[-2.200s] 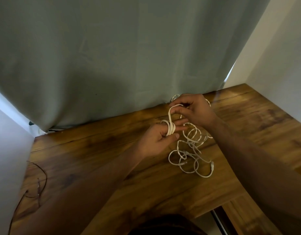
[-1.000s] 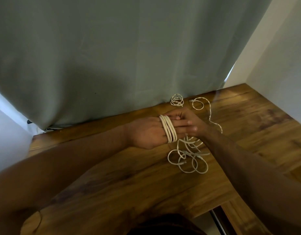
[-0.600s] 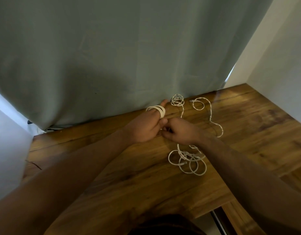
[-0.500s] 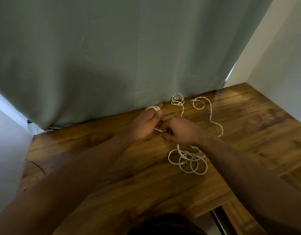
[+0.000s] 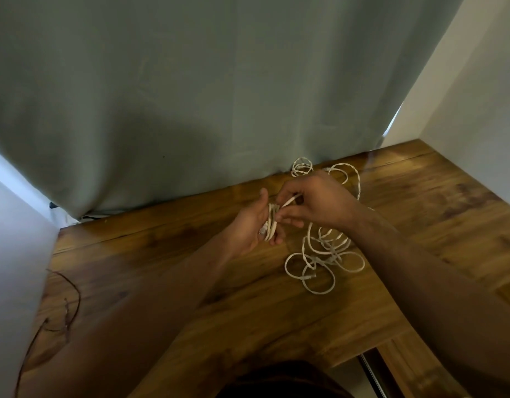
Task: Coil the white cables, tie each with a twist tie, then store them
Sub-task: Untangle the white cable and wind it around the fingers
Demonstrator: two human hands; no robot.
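My left hand [image 5: 252, 224] holds a small coil of white cable [image 5: 271, 225] in its palm, fingers curled under it. My right hand [image 5: 317, 203] pinches the loose end of that cable [image 5: 290, 201] just above the coil. A tangle of loose white cable [image 5: 324, 255] lies on the wooden table [image 5: 190, 254] to the right, below my right wrist. Another small white coil [image 5: 302, 166] lies by the curtain, and a further loop of white cable [image 5: 350, 175] sits behind my right hand.
A grey-green curtain [image 5: 190, 96] hangs along the table's back edge. A thin dark wire [image 5: 67, 305] lies at the table's left edge by a white wall. A white wall closes the right side. A gap opens at the table's front right [image 5: 368, 369].
The coil has come off my left fingers and now sits bunched in my left palm. My right hand has lifted and now pinches the cable's free end above the coil.
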